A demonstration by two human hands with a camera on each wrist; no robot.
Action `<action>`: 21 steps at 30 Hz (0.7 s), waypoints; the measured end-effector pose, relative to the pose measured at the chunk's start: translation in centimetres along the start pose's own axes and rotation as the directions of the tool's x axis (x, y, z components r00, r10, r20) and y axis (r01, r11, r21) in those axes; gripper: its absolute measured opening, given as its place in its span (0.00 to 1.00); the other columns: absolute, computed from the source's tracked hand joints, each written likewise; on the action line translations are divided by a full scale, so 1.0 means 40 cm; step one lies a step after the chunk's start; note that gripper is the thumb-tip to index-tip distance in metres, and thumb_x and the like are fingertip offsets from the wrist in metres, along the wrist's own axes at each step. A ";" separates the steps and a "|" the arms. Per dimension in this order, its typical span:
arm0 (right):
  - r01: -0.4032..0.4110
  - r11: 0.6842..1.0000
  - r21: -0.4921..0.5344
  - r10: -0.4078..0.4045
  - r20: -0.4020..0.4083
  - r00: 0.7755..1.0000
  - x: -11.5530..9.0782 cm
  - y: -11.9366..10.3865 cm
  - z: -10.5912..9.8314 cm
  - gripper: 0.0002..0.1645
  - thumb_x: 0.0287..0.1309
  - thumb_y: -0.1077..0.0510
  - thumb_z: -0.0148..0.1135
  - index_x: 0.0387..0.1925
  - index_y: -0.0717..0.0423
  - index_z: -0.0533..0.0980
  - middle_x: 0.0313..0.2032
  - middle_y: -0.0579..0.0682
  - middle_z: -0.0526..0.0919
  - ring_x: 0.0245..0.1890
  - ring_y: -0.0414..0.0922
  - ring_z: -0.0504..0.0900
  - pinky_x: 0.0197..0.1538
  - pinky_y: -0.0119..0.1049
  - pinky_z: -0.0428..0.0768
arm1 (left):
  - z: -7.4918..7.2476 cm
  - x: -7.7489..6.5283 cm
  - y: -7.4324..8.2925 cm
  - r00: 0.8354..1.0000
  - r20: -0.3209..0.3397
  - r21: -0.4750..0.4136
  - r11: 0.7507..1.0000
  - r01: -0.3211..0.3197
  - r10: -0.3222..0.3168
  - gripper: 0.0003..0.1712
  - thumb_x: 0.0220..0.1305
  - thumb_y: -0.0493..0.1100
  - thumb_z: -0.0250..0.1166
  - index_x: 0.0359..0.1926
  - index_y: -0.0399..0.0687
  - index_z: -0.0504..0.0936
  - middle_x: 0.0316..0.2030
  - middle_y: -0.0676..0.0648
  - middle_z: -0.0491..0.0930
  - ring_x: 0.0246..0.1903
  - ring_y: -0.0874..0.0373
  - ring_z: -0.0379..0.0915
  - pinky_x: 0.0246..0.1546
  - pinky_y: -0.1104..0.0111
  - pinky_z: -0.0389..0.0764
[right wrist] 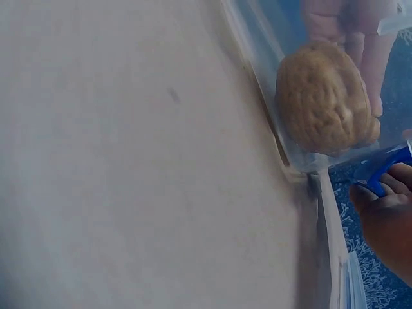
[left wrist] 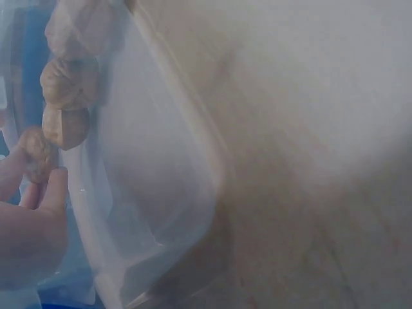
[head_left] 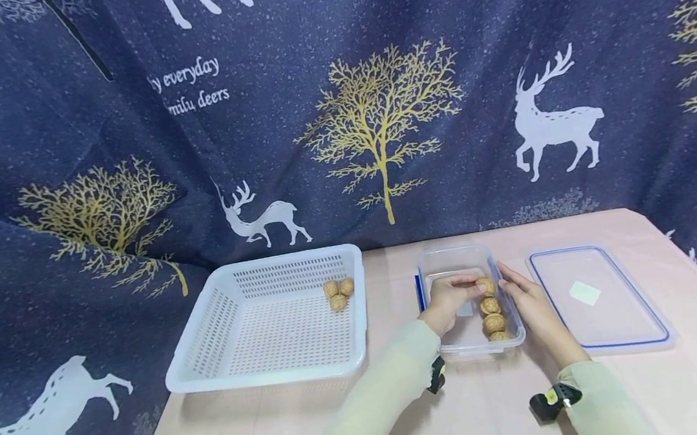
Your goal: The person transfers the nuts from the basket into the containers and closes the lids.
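Inside a clear plastic food container point(head_left: 460, 341), my left hand point(head_left: 446, 302) pinches a walnut point(head_left: 485, 286) between thumb and fingertips. In the left wrist view this walnut point(left wrist: 40, 154) shows at the fingertips, at the end of a line of walnuts. More walnuts point(head_left: 493, 324) run in a row along the container's right wall. My right hand point(head_left: 533, 304) grips that side's rim from outside, near the far end. Seen through the wall in the right wrist view, a walnut point(right wrist: 322, 100) looks large, and the right fingers lie at a blue-edged flap point(right wrist: 393, 161).
To the left stands a white slotted basket point(head_left: 265, 340) with three walnuts point(head_left: 338, 295) in its far right corner. A clear lid point(head_left: 617, 317) with a blue seal lies right of the container. Behind the pink table hangs a dark blue patterned cloth point(head_left: 480, 154).
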State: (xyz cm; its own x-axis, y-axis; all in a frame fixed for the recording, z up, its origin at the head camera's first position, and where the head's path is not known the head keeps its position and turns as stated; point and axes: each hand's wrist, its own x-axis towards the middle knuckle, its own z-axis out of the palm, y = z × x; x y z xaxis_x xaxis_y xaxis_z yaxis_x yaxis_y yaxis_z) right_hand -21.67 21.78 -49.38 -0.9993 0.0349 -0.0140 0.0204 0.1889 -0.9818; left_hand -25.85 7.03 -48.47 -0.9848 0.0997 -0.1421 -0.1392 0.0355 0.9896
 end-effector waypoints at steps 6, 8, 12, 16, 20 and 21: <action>0.005 1.000 -0.009 -0.005 -0.008 1.000 -0.001 -0.003 0.000 0.32 0.73 0.54 0.43 0.73 0.58 0.52 0.73 0.58 0.51 0.72 0.58 0.48 0.73 0.52 0.49 | 0.005 0.005 -0.007 0.999 -0.031 -0.005 1.000 0.029 -0.029 0.12 0.50 0.30 0.73 0.39 0.37 0.86 0.36 0.45 0.87 0.35 0.58 0.83 0.40 0.71 0.82; 0.007 1.000 -0.015 -0.008 -0.012 1.000 -0.001 -0.003 0.000 0.32 0.73 0.54 0.43 0.73 0.59 0.52 0.73 0.59 0.51 0.72 0.59 0.48 0.72 0.52 0.49 | 0.007 0.006 -0.008 0.998 -0.043 -0.008 0.999 0.035 -0.035 0.12 0.50 0.30 0.73 0.38 0.36 0.86 0.35 0.44 0.87 0.34 0.58 0.83 0.39 0.72 0.82; 0.008 1.000 -0.022 -0.008 -0.009 1.000 0.001 -0.002 -0.001 0.32 0.74 0.53 0.43 0.73 0.59 0.51 0.73 0.59 0.51 0.72 0.59 0.48 0.72 0.53 0.49 | 0.009 0.006 -0.006 0.997 -0.065 -0.006 0.999 0.048 -0.048 0.11 0.50 0.29 0.72 0.38 0.35 0.86 0.33 0.43 0.86 0.33 0.58 0.83 0.38 0.71 0.83; 0.004 1.000 -0.022 -0.005 -0.006 1.000 0.001 0.001 -0.001 0.32 0.74 0.53 0.43 0.73 0.58 0.51 0.73 0.58 0.50 0.72 0.59 0.48 0.72 0.52 0.49 | 0.011 0.006 -0.001 0.994 -0.088 0.015 0.997 0.072 -0.071 0.11 0.49 0.28 0.72 0.37 0.36 0.86 0.32 0.44 0.86 0.33 0.58 0.83 0.37 0.71 0.83; 0.005 0.999 -0.034 -0.005 -0.007 1.000 0.001 0.003 -0.001 0.32 0.74 0.53 0.42 0.73 0.57 0.51 0.73 0.58 0.50 0.72 0.59 0.47 0.72 0.53 0.49 | 0.013 0.004 0.001 0.992 -0.101 0.065 0.994 0.083 -0.076 0.11 0.50 0.28 0.72 0.37 0.36 0.86 0.31 0.44 0.86 0.31 0.59 0.82 0.35 0.72 0.83; 0.006 0.999 -0.038 -0.006 -0.008 1.000 0.002 0.004 -0.001 0.32 0.74 0.53 0.42 0.73 0.57 0.51 0.73 0.59 0.50 0.72 0.59 0.47 0.72 0.53 0.49 | 0.014 0.004 0.000 0.992 -0.102 0.074 0.994 0.084 -0.076 0.10 0.50 0.27 0.71 0.37 0.36 0.86 0.31 0.44 0.86 0.31 0.59 0.82 0.35 0.72 0.83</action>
State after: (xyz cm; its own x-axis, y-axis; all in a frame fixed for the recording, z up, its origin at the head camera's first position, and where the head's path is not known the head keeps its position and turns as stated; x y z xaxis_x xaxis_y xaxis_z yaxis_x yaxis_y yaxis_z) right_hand -21.73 21.86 -49.52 -0.9991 0.0417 -0.0065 0.0158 0.2262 -0.9740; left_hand -25.95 7.60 -48.50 -0.9767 -0.0052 -0.2145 -0.2136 0.1175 0.9698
